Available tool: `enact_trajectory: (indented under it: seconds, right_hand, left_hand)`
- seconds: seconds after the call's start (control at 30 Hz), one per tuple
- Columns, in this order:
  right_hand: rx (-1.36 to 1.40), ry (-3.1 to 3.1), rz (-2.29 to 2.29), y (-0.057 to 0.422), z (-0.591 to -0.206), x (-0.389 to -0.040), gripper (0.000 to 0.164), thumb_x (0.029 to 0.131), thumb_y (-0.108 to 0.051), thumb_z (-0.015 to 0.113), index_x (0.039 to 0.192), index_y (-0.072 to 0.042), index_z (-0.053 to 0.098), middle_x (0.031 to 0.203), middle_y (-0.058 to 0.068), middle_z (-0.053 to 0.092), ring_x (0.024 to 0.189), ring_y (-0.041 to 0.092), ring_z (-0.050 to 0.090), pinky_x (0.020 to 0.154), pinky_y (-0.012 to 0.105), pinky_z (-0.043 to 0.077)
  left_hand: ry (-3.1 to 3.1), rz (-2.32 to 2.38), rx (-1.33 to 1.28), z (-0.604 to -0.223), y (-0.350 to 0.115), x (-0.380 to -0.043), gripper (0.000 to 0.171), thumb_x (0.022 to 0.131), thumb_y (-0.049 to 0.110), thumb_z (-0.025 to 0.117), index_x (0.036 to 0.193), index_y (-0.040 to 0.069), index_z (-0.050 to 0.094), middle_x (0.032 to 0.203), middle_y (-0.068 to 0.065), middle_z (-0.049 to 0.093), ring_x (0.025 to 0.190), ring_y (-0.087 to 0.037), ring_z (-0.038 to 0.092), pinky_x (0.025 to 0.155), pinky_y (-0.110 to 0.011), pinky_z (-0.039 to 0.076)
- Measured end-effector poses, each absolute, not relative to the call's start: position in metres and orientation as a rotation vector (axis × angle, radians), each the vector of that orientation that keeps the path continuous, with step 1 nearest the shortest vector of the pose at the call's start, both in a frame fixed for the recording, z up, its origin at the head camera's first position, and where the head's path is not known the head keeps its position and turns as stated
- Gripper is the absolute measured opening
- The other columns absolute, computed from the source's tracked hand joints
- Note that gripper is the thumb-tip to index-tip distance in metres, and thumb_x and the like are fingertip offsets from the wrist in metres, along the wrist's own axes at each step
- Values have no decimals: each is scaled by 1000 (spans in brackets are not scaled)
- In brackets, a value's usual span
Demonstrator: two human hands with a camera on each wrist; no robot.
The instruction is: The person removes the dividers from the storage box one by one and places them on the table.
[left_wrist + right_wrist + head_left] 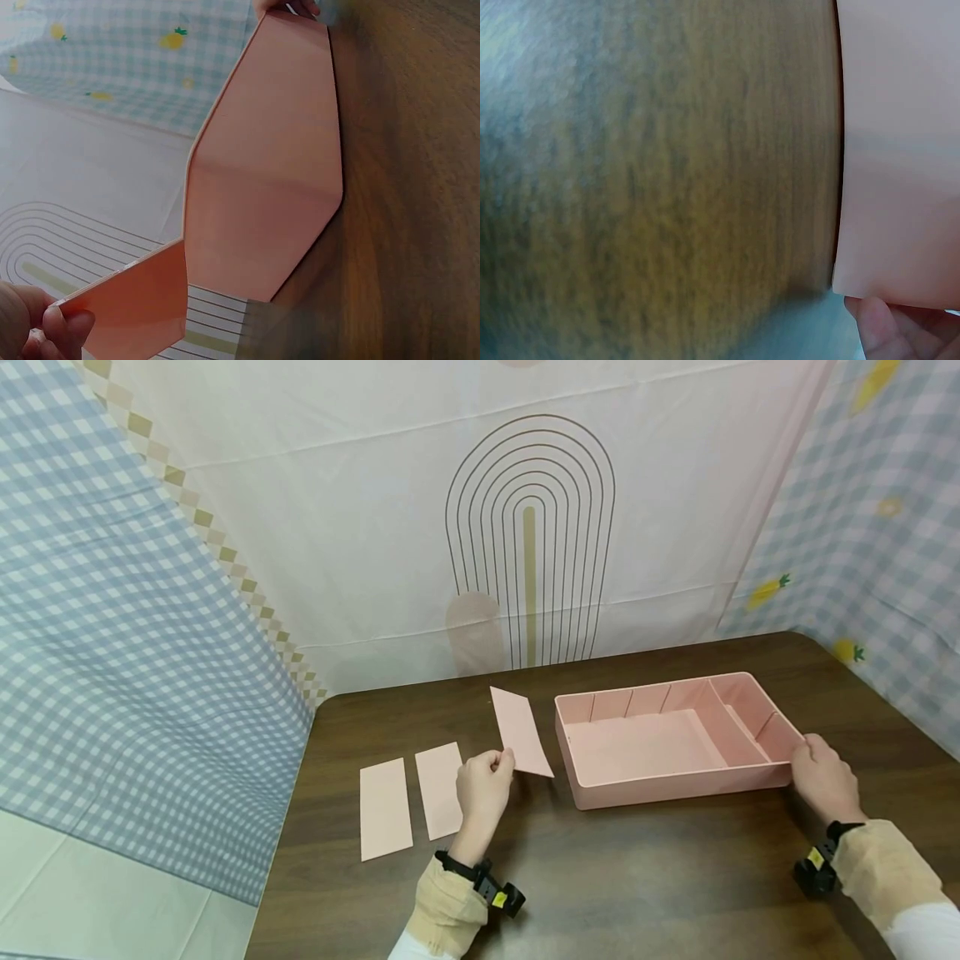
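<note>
With thumb and fingertips closed on only the near left corner of a pink panel (522,732), the left hand (482,791) holds it tilted over the table (600,881), just left of the pink tray (675,788), so it could swivel or slip from so small a pinch, or its free edge could catch the tray's wall. The right hand (827,782) grips the tray's near right corner; a tug there could skew it, and a low left wrist could nudge the 2 flat panels (386,810).

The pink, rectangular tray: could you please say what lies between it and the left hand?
The head view shows a thin pink rectangular panel, pinched by the left hand, then brown tabletop.
</note>
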State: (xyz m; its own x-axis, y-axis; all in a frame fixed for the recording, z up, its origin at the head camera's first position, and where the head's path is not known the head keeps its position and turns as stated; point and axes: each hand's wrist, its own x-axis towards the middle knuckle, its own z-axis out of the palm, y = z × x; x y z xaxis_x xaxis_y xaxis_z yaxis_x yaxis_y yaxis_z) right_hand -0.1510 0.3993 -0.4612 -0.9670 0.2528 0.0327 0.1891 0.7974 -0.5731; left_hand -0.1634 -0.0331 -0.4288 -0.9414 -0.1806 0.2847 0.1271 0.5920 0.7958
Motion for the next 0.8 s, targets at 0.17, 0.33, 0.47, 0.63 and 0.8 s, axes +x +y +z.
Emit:
enact_trajectory:
  seconds: [0.17, 0.33, 0.47, 0.63, 0.8]
  right_hand:
    - [-362, -2882, 900, 400, -461, -151, 47, 94, -25, 14, 117, 10, 34, 112, 40, 38, 94, 58, 39, 74, 66, 32]
    - [-361, -2879, 902, 399, -461, -152, 46, 94, -25, 14, 117, 10, 34, 112, 40, 39, 94, 58, 39, 74, 66, 32]
    - [-362, -2876, 902, 400, -462, -152, 46, 94, -25, 14, 116, 10, 34, 112, 40, 39, 93, 58, 39, 73, 66, 32]
    - [-362, -2876, 898, 400, -462, -151, 46, 94, -24, 14, 115, 11, 35, 111, 40, 39, 92, 58, 40, 73, 65, 32]
    - [-361, -2877, 903, 400, -462, -152, 46, 94, -25, 14, 116, 11, 34, 112, 40, 39, 93, 58, 39, 73, 66, 32]
  left_hand:
    - [-2511, -1265, 56, -431, -36, -162, 33, 84, 23, 54, 51, 16, 56, 46, 8, 52, 42, -7, 41, 44, -28, 32]
    - [-2525, -1252, 56, -433, -38, -159, 34, 84, 23, 54, 51, 15, 55, 45, 8, 51, 41, -8, 40, 42, -27, 30]
    - [-2538, -1248, 63, -437, -39, -158, 35, 84, 24, 54, 50, 16, 54, 45, 8, 51, 41, -8, 40, 42, -27, 30]
    - [-2558, -1238, 76, -438, -41, -157, 34, 84, 24, 54, 52, 13, 56, 46, 8, 52, 43, -9, 41, 44, -28, 32]
    - [-2587, -1224, 95, -439, -43, -156, 33, 84, 25, 54, 53, 14, 58, 47, 8, 53, 45, -9, 43, 46, -29, 34]
